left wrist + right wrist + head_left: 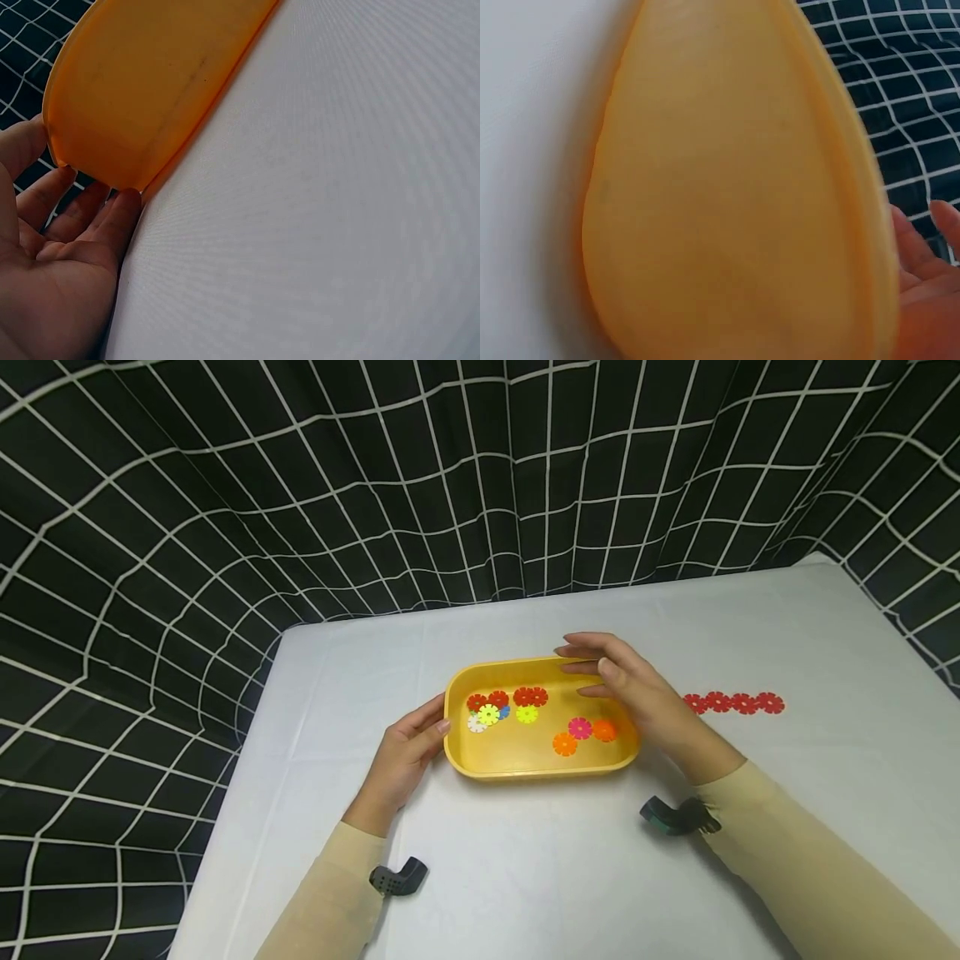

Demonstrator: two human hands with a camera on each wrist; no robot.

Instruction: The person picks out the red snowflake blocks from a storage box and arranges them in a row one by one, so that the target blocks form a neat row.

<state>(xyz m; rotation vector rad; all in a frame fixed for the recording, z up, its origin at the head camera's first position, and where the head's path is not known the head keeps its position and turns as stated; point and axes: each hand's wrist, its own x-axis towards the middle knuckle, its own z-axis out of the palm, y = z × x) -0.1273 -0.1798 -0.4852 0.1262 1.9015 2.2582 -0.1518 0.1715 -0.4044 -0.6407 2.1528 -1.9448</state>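
A yellow plastic tray (540,764) with rounded corners sits on the white table. At its left end my left hand (408,752) grips the wall, thumb on the rim and fingers against the outside; the left wrist view shows those fingers (124,214) at the tray's lower edge. My right hand (630,681) is over the right end, its fingers spread loosely and nothing held in them. Inside the tray lie notched plastic discs: several red discs (531,697), yellow discs (527,715), a white disc (477,723), a pink disc (580,728) and orange discs (565,744). A blue piece (504,712) is partly covered.
Right of the tray, a row of red notched discs (744,703) lies on the white tablecloth (540,868), partly behind my right hand. A black curtain with a white grid (420,485) stands behind the table and along its sides.
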